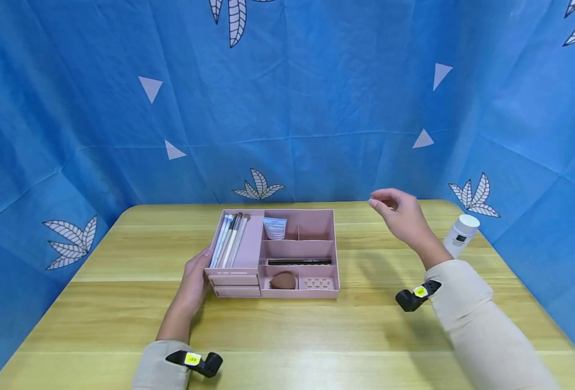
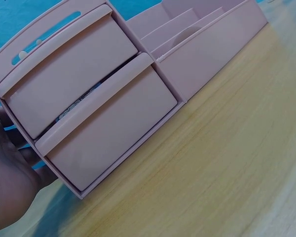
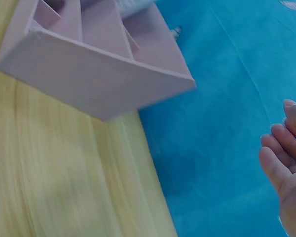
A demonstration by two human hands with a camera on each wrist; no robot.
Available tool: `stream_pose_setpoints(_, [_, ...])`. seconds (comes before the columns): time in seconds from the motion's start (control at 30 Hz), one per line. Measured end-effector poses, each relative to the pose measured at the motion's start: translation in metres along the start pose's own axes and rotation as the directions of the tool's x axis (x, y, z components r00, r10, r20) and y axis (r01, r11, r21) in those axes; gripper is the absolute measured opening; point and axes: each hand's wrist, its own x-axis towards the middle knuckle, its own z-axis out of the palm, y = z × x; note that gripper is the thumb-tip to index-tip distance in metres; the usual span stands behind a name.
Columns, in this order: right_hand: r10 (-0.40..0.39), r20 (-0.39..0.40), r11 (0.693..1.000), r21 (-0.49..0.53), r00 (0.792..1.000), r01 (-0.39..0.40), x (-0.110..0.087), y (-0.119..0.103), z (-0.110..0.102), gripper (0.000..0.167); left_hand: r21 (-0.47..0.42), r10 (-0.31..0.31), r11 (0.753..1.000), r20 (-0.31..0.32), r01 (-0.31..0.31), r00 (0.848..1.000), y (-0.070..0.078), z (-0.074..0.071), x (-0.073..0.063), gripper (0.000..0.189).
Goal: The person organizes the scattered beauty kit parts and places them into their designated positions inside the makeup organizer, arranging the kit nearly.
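A pink desk organizer (image 1: 237, 241) stands on the table with its two drawers facing me. My left hand (image 1: 194, 277) touches its left side, fingers laid along the wall in the left wrist view. Several makeup brushes (image 1: 229, 241) lie on its left top. In its compartments sit a small white tube (image 1: 275, 228), a dark slim stick (image 1: 299, 262) and a brown makeup sponge (image 1: 283, 280). My right hand (image 1: 404, 216) hovers right of the organizer, fingers loosely bent and holding nothing. A white bottle (image 1: 461, 236) stands behind my right wrist.
The wooden table (image 1: 287, 336) reaches back to a blue leaf-patterned cloth (image 1: 287, 97) that also hangs along both sides. The bottle is near the table's right edge. The organizer's right front compartment has a perforated pattern (image 1: 318, 283).
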Motion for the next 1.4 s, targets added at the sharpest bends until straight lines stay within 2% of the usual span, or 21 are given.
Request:
stream_pose_setpoints(0.17, [0.053,-0.055,0.997,-0.047,0.997,-0.056,-0.008,0.006,-0.028,0.045,-0.009,-0.003,1.000,-0.004,0.003,1.000,-0.001,0.000,0.001,0.056])
stream_pose_setpoints(0.37, [0.091,-0.135,0.992,-0.070,0.987,-0.101,-0.015,0.016,-0.057,0.050,-0.043,0.003,0.999,-0.045,-0.005,0.999,-0.002,0.002,0.001,0.053])
stream_pose_setpoints(0.5, [0.117,-0.194,0.988,-0.077,0.974,-0.134,-0.021,0.024,-0.073,0.052,-0.059,0.029,0.998,-0.058,-0.033,0.998,-0.002,0.003,0.002,0.052])
stream_pose_setpoints(0.73, [0.194,-0.266,0.978,-0.027,0.944,-0.209,-0.028,0.040,-0.096,0.053,-0.053,0.017,0.998,-0.047,-0.020,0.999,-0.003,0.002,0.002,0.053])
stream_pose_setpoints(0.93, [0.256,-0.284,0.966,0.036,0.924,-0.257,-0.037,0.050,-0.106,0.054,-0.032,-0.007,0.999,-0.032,0.006,0.999,-0.002,0.001,0.002,0.054])
stream_pose_setpoints(1.17, [0.328,-0.245,0.943,0.028,0.912,-0.332,-0.046,0.062,-0.109,0.066,-0.037,-0.008,0.999,-0.018,0.007,1.000,-0.001,0.001,0.002,0.054])
stream_pose_setpoints(1.3, [0.349,-0.241,0.936,0.034,0.906,-0.351,-0.047,0.069,-0.110,0.069,-0.029,-0.006,1.000,-0.022,0.005,1.000,-0.001,0.001,0.001,0.055])
stream_pose_setpoints(1.4, [0.349,-0.231,0.936,0.036,0.908,-0.351,-0.049,0.074,-0.111,0.069,-0.022,-0.008,1.000,-0.022,0.007,1.000,-0.001,0.001,0.001,0.056])
